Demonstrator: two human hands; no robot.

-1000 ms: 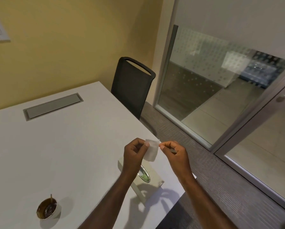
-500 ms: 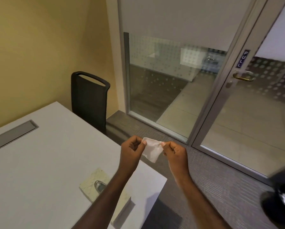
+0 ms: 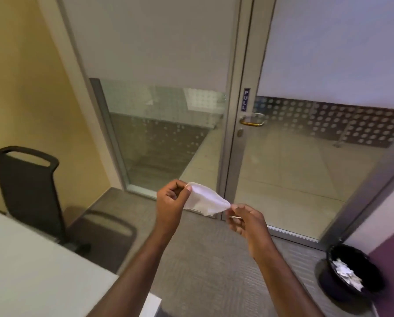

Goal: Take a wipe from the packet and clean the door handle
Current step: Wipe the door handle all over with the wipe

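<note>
Head view showed the wipe point(image 3: 204, 202) just below the middle of the frame, a small white sheet stretched in the air between two hands. The left hand point(image 3: 172, 205) pinched its upper left corner between thumb and forefinger, the other fingers curled in toward the palm. The right hand point(image 3: 245, 221) pinched the lower right corner with thumb and fingertips pressed together; what the remaining fingers did could not be told, as they were blurred. The sheet sagged a little and looked only partly unfolded.

The door handle point(image 3: 252, 120) sat above and to the right of the wipe, well apart from both hands, a brass-coloured bar on the metal frame of a glass door point(image 3: 305, 179), just under a small blue PULL sign point(image 3: 246, 99). The packet was not in view.

Judged from this, the wipe was already out and the step in hand was spreading it open before carrying it to the door. The next move would call for gathering the sheet into one hand, closing the gap to the door, and wrapping the wipe around the bar so the rub covers its whole surface.

Further out, a dark chair point(image 3: 29, 186) stood at the left, a white table point(image 3: 31, 271) filled the lower left corner, and a black bin point(image 3: 351, 275) holding scraps of paper sat at the lower right.
</note>
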